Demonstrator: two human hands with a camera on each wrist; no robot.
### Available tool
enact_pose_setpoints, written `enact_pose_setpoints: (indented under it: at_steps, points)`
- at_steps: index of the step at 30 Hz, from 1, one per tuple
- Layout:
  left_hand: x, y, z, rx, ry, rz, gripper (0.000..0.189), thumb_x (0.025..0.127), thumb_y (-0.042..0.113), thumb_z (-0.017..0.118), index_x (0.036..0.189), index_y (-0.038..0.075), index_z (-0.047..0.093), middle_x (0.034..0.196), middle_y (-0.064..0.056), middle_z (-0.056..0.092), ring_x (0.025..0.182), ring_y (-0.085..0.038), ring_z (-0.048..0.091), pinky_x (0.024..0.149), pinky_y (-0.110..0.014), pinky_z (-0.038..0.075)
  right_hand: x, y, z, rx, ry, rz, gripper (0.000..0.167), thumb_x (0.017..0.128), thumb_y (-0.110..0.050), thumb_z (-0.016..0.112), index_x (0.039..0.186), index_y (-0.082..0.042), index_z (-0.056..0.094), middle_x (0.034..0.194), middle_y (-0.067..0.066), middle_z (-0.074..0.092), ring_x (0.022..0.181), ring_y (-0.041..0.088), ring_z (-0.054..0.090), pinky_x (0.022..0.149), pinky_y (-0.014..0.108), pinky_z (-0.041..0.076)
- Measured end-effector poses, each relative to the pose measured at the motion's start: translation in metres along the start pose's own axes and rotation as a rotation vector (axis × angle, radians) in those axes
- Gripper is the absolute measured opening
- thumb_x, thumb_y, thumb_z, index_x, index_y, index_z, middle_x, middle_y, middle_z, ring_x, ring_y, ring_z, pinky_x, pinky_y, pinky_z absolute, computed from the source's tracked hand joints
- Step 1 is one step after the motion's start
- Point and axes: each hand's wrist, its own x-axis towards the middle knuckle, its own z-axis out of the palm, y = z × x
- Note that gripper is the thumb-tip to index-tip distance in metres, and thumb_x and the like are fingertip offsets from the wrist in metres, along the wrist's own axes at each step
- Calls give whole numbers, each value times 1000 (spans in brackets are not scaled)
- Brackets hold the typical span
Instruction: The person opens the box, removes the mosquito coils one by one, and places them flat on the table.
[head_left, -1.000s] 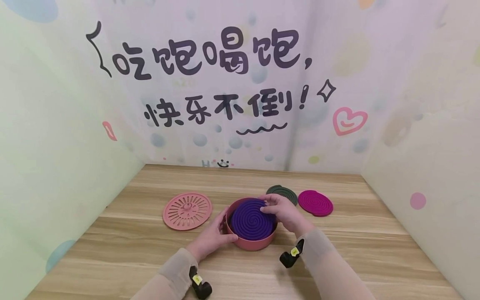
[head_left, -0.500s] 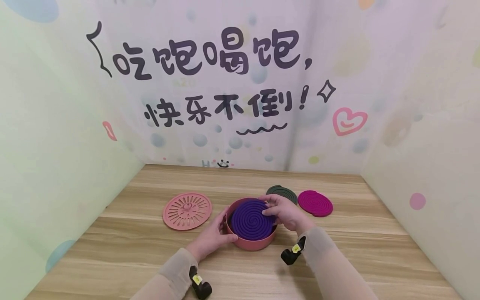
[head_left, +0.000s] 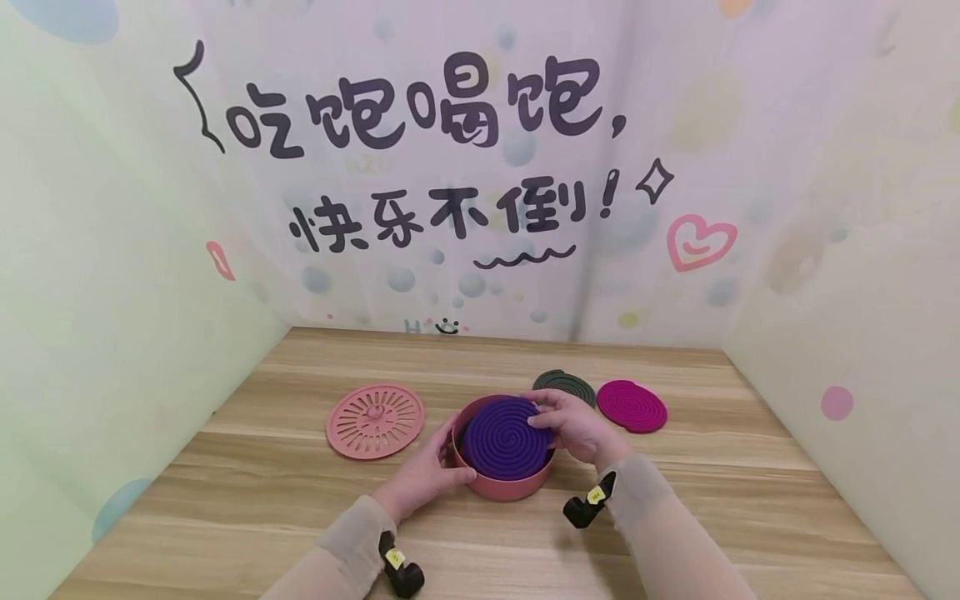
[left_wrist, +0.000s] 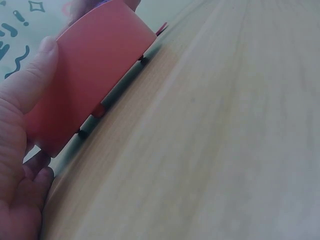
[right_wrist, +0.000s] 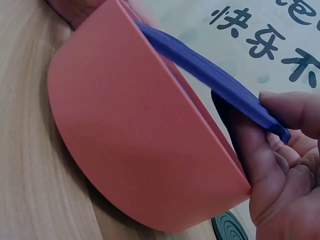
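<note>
In the head view, a round coral-pink mosquito coil box (head_left: 508, 489) rests near the middle of the table. My left hand (head_left: 423, 482) grips its left side; in the left wrist view the thumb (left_wrist: 40, 72) presses on the outer wall and fingers reach under the lower edge. A purple spiral mosquito coil (head_left: 504, 442) lies tilted in the box opening, its right edge raised above the rim. My right hand (head_left: 576, 427) pinches that raised edge, as the right wrist view shows, with fingers above and below the coil (right_wrist: 215, 75). Something dark shows beneath it inside the box.
A pink slotted lid (head_left: 375, 422) lies flat at the left. Behind the right hand lies a dark green coil (head_left: 566, 385), partly hidden, beside a magenta coil (head_left: 632, 407). A printed curtain (head_left: 450, 275) stands along the table's back edge (head_left: 360, 337).
My right hand has shifted very slightly to the right along the purple coil's edge. The left hand and the box stay put.
</note>
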Motion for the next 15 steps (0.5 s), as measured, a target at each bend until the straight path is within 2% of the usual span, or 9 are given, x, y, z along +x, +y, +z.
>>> enact_pose_setpoints:
  at_steps: [15]
  points:
    - [1,-3,0,0,-3,8,101,79,29,80,155,12,15,156,-14,24,141,-31,27,114,-47,24,0,4,-1,99,-6,-19,58,89,2,58,143,5,35,101,2,66,73,10,66,62,24,56]
